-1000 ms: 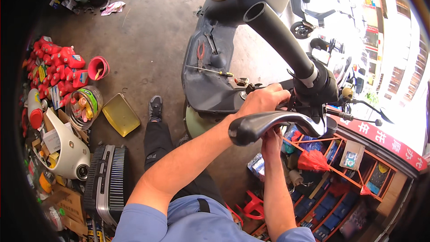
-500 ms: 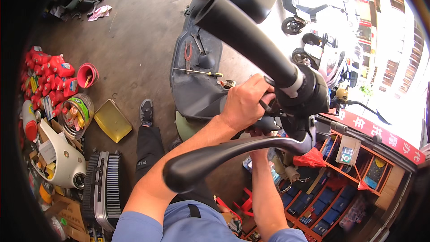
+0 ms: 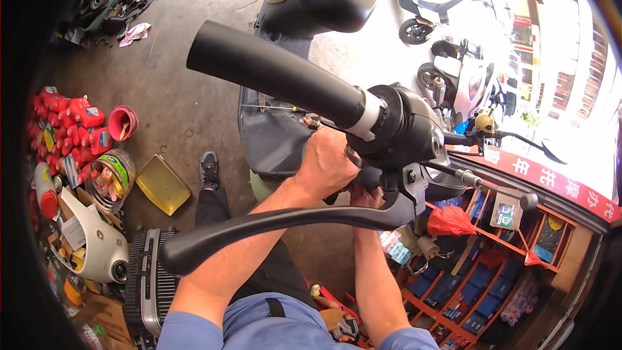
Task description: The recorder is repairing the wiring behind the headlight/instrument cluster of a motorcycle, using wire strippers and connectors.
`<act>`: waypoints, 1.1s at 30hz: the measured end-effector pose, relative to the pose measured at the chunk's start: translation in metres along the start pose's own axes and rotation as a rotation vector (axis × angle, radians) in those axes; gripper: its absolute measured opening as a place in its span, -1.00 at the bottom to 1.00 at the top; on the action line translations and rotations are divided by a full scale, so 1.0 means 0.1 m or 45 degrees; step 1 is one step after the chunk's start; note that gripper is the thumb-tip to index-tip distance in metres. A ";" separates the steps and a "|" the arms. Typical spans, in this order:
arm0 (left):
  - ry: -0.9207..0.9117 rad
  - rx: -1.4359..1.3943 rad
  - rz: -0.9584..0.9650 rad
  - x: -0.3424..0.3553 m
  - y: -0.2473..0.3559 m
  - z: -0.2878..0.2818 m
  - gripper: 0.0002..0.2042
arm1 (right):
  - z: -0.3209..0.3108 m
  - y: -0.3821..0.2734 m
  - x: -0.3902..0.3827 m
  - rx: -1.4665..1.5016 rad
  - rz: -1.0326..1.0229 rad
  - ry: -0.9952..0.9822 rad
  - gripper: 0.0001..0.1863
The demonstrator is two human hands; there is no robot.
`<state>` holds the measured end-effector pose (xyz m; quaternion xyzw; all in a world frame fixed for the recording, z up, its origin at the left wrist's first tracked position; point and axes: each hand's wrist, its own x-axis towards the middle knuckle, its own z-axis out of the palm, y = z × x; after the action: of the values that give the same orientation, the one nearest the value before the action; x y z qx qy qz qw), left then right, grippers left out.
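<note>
In front of me a scooter's black handlebar grip (image 3: 278, 72) points to the upper left, with a white band at its inner end. A black switch housing (image 3: 403, 126) adjoins it, and a long curved brake lever (image 3: 272, 225) crosses over my left forearm. My left hand (image 3: 326, 165) is closed just beneath the grip, thumb and fingertips against a small dark part I cannot make out. Close by, my right hand (image 3: 367, 198) reaches up under the lever's mount. Most of its fingers are hidden behind the handlebar parts. A screwdriver (image 3: 278, 108) lies on the scooter's footboard (image 3: 275, 142).
To the left stand red bottles (image 3: 71, 120), a red bucket (image 3: 123, 123), a clear tub (image 3: 110, 178), a yellow tray (image 3: 163, 185) and a ribbed case (image 3: 152, 279). An orange shelf rack (image 3: 447, 314) with boxes is at the lower right. Other scooters (image 3: 453, 78) are parked beyond.
The handlebar, grip and lever have swung left in view, and the grip now covers the pliers on the footboard. Both hands have shifted slightly left and lower, staying beneath the handlebar.
</note>
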<state>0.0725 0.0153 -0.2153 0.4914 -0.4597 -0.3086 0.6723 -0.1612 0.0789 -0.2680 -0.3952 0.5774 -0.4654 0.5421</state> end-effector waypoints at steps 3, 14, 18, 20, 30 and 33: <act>-0.062 -0.384 -0.245 0.00 0.18 0.04 -0.75 | 0.30 -0.17 -0.06 -0.136 -0.023 0.071 -0.75; -0.268 -0.605 -0.520 -0.01 0.59 0.10 -0.72 | 0.50 -0.51 -0.15 -0.437 -0.068 0.057 -0.82; -0.194 -0.527 -0.441 -0.04 0.62 0.12 -0.71 | 0.52 -0.56 -0.19 -0.403 0.041 0.036 -0.94; -0.118 -0.323 -0.330 -0.06 0.65 0.18 -0.74 | 0.57 -0.58 -0.22 -0.389 0.014 0.031 -0.95; -0.063 0.521 0.186 -0.15 0.56 0.08 -0.89 | 0.56 -0.51 -0.20 -0.140 0.157 0.005 -0.90; -0.095 0.131 -0.082 -0.15 0.45 0.00 -0.82 | 0.56 -0.54 -0.16 -0.152 0.122 -0.023 -0.92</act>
<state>0.0653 0.0424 -0.1779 0.5280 -0.4834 -0.3242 0.6184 -0.1068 0.0741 -0.2106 -0.4028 0.6176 -0.3999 0.5444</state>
